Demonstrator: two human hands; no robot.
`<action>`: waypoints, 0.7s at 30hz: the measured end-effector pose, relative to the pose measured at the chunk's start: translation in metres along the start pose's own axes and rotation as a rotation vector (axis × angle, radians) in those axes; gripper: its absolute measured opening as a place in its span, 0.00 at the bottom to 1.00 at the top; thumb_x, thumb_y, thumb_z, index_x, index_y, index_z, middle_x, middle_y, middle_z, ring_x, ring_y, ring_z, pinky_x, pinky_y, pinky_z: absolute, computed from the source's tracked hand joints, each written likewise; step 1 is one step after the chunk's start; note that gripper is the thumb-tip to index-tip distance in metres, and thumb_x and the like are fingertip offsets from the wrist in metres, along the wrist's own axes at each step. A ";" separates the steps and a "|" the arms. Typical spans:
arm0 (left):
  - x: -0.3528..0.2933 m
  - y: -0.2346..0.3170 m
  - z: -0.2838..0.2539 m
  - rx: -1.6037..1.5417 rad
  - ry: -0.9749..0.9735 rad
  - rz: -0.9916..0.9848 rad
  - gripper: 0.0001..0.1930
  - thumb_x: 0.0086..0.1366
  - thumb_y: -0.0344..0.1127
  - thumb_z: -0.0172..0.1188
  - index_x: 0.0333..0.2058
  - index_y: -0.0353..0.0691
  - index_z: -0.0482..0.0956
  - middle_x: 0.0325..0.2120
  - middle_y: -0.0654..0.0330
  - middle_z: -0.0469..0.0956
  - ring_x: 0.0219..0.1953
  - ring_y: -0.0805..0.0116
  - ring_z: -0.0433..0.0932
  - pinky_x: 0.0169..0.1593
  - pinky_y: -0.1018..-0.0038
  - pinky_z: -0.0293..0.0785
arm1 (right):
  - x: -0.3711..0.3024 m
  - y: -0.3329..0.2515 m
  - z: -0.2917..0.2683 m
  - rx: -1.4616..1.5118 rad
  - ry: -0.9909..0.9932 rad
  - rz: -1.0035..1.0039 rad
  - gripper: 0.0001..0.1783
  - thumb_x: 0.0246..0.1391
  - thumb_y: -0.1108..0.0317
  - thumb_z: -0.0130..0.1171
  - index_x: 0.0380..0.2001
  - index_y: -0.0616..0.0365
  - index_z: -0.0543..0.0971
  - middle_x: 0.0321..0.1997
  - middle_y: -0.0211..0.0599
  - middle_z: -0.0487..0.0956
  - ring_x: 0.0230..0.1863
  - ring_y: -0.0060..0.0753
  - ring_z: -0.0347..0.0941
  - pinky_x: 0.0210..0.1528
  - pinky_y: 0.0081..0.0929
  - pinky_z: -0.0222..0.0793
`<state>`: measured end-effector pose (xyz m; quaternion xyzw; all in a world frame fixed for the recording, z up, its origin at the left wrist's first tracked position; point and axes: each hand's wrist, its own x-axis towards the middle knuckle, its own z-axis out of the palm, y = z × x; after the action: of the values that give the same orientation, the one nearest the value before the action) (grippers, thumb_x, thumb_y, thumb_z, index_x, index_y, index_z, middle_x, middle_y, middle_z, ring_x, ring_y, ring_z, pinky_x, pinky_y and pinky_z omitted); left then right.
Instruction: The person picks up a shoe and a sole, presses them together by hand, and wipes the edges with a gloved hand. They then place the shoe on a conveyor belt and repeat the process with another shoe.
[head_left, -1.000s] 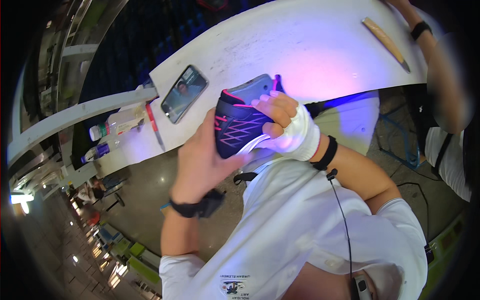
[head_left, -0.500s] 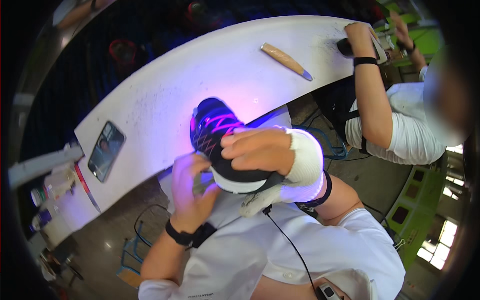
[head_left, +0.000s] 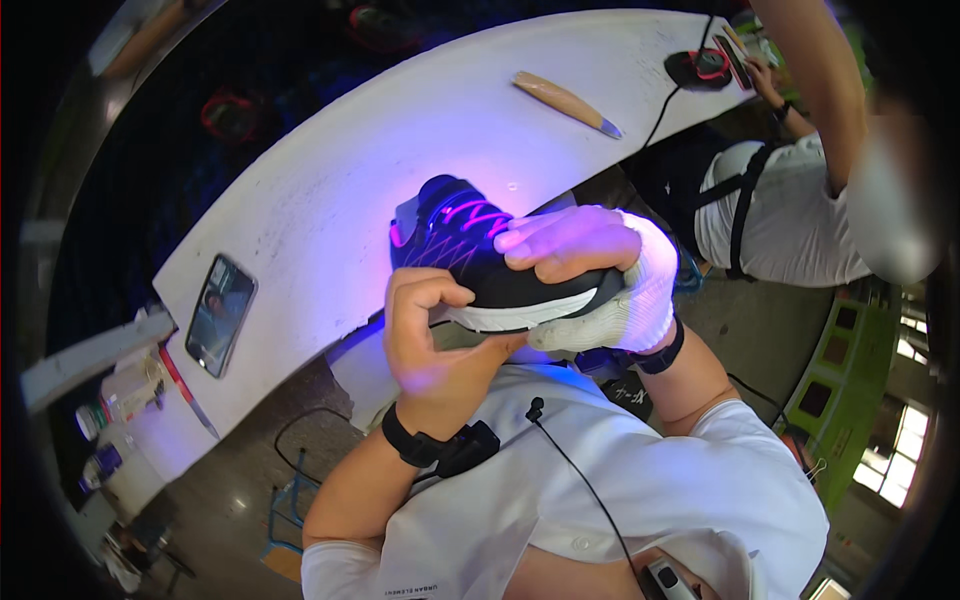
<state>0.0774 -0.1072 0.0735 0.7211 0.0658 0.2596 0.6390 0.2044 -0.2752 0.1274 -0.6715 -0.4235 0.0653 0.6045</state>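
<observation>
A black sneaker (head_left: 480, 262) with pink laces and a white sole is held between my hands at the table's near edge, under violet light. Its toe points toward my right. My left hand (head_left: 425, 330), bare, pinches the side of the shoe near the sole, thumb below and fingers on the upper. Wearing a white glove with bare fingertips, my right hand (head_left: 610, 270) wraps the toe end, its fingers over the top and its gloved thumb under the sole.
On the white table (head_left: 330, 190) lie a phone (head_left: 220, 313) at left and a wooden-handled knife (head_left: 567, 103) at the far side. A red-handled tool (head_left: 187, 392) rests at the left end. A co-worker (head_left: 790, 200) sits at right, near a black-and-red shoe (head_left: 698, 69).
The sneaker has turned so its toe points more to my right. My left hand has moved in onto its side. The co-worker's near hand has left the black-and-red shoe.
</observation>
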 end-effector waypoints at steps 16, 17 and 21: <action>0.069 -0.033 -0.037 0.443 -0.647 0.077 0.41 0.50 0.41 0.84 0.63 0.38 0.76 0.71 0.46 0.69 0.73 0.49 0.67 0.76 0.58 0.61 | -0.062 0.065 -0.070 -0.076 0.115 0.556 0.26 0.46 0.64 0.79 0.49 0.60 0.88 0.35 0.42 0.89 0.38 0.22 0.81 0.47 0.22 0.77; 0.072 -0.027 -0.048 0.303 -0.604 -0.140 0.46 0.49 0.43 0.84 0.66 0.37 0.73 0.71 0.47 0.68 0.75 0.51 0.65 0.77 0.56 0.58 | -0.058 0.070 -0.061 0.087 0.252 0.671 0.22 0.52 0.62 0.76 0.47 0.65 0.88 0.35 0.38 0.88 0.38 0.19 0.81 0.46 0.20 0.77; 0.102 0.030 -0.092 0.249 -0.413 -0.217 0.59 0.40 0.42 0.89 0.71 0.34 0.68 0.67 0.48 0.73 0.66 0.56 0.76 0.72 0.61 0.68 | -0.014 0.086 -0.003 0.663 0.316 0.833 0.27 0.72 0.47 0.61 0.53 0.63 0.84 0.49 0.32 0.85 0.48 0.21 0.79 0.53 0.27 0.77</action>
<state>0.1159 0.0126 0.1363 0.8205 0.0426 0.0268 0.5695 0.2391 -0.2788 0.0475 -0.5578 0.0167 0.3271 0.7627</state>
